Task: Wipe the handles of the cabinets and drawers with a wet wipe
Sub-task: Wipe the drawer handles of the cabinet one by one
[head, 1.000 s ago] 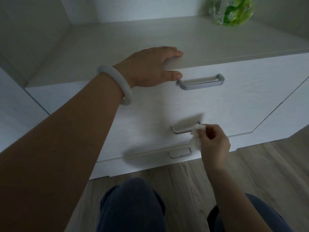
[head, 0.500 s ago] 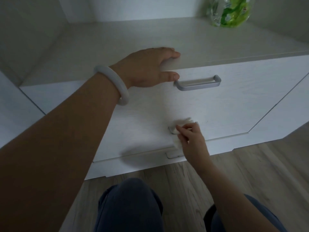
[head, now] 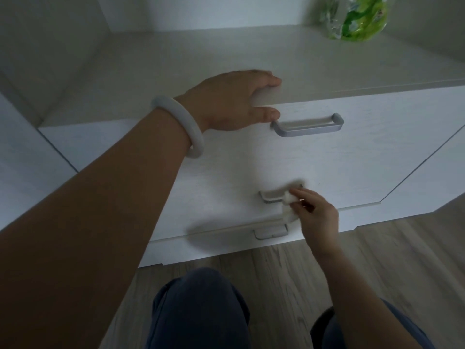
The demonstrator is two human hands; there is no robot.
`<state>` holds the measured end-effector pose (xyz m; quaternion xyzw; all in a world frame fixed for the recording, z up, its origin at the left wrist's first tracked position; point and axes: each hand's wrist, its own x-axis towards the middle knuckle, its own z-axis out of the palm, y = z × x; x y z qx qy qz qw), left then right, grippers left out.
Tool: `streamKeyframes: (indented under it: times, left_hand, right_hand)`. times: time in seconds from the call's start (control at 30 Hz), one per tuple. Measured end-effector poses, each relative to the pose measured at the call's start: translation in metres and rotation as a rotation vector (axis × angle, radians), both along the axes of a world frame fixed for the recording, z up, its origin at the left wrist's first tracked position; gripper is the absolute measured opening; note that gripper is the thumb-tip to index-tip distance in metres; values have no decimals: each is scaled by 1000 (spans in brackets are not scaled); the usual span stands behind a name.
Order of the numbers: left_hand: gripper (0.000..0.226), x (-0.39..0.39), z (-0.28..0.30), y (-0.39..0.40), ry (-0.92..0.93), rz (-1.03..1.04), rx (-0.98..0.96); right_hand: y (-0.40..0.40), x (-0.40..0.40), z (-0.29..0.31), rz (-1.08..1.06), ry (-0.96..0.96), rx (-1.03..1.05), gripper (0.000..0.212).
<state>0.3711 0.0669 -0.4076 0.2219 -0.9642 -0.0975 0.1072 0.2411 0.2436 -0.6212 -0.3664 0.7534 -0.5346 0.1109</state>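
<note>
The step in hand looks to be wiping the lower drawer handle [head: 279, 195], and doing it well probably means keeping the wet wipe [head: 289, 206] wrapped round the bar and running it end to end, including the posts and the underside, with a firm pinch so the cloth does not bunch. The right hand [head: 317, 215] reaches down and forward from the near right, fingers curled and pinching the white wipe against the right part of that handle; the exact contact is blurred. The left hand [head: 235, 100] stretches far across from the near left, a pale bangle [head: 180, 127] on the wrist, fingers laid fairly straight over the cabinet top edge [head: 377, 88] and the thumb pressed on the drawer front, just left of the upper handle [head: 308, 124]. It holds nothing and seems to serve as a brace. A third, small handle [head: 270, 231] sits lower still, nearest the floor.
</note>
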Motion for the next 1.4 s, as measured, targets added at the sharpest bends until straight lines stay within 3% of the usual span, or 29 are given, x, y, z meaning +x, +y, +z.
streamKeyframes:
  times: [0.07,0.17,0.23,0.37,0.43,0.57,0.67,0.73,0.83,0.93,1.07,1.23,1.4]
  left_hand:
    - [67,-1,0,0,4,2,1]
    - [67,0,0,1,13,11,5]
    - [67,2,1,2,7,10,6]
    - [67,2,0,2,-1,11,4]
    - [66,1,1,2,5,15,2]
    - [67,2,1,4,-1,12,-2]
    - [68,2,0,3,-5,13,-4]
    - [67,1,-1,2,6,20,-8]
    - [67,2,0,2,16,25,-4]
    - [66,2,-1,2,10,18,-10]
    - [66,2,-1,2,16,24,-8]
    - [66,2,-2,3,27,21,-13]
    - [65,2,-2,2,27,23,-13]
  right_hand:
    - [-3,10,-1,-12,12,-7,32]
    - [-16,34,-2,147,46,25,34]
    - [-16,27,3,200,-25,61,36]
    - [2,-9,7,13,-166,31,34]
    - [-1,3,5,-23,-98,58,30]
    - [-14,46,3,154,52,111,39]
    - [0,30,6,174,-212,23,34]
    - [20,18,-7,20,-394,-78,29]
    - [36,10,-47,-393,-410,92,17]
    - [28,4,-71,-457,-463,261,19]
    - [11,-1,-85,-408,-414,227,13]
    - [-1,-10,-106,-335,-211,294,16]
    - [-9,-7,-117,-170,-189,336,21]
